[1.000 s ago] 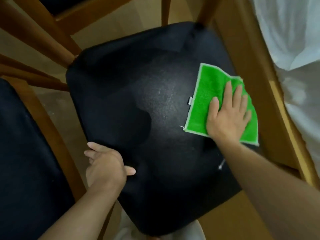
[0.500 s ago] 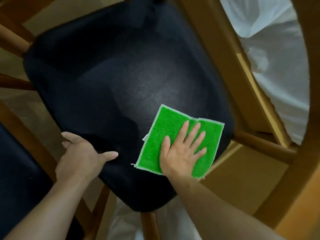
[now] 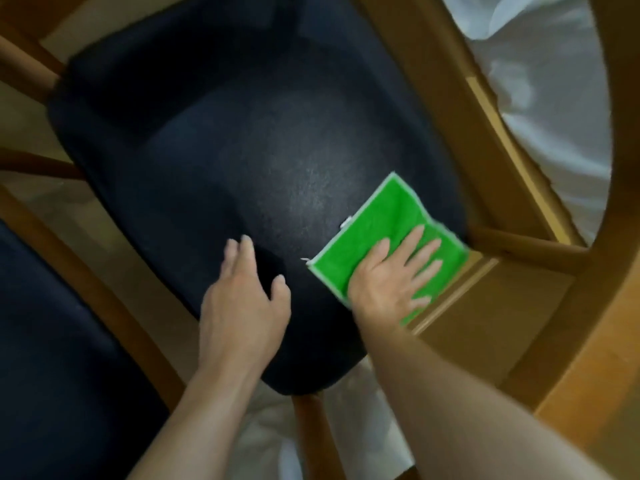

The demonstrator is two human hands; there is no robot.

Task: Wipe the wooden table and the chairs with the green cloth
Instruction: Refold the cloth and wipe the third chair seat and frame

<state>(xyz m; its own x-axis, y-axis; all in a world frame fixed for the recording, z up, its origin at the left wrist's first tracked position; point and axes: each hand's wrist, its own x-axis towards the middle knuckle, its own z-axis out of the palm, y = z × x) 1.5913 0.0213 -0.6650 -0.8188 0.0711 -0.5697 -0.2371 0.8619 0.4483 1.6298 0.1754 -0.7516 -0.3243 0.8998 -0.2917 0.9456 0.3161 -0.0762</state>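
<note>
The right hand's fingers (image 3: pixel 420 245) lie straight and spread, pressing flat on the green cloth (image 3: pixel 384 216) without curling round it. The right hand (image 3: pixel 388 282) pins the cloth at the near right edge of the dark chair seat (image 3: pixel 242 150), one corner lapping over that edge toward the wooden frame (image 3: pixel 526 249). The left hand (image 3: pixel 242 306) is loosely spread and holds nothing, near the seat's front edge; whether it touches I cannot tell. The cloth looks soft, light and limp, likely to bunch if dragged by a corner; a flat palm on its middle should suit. The seat seems padded, faintly textured.
</note>
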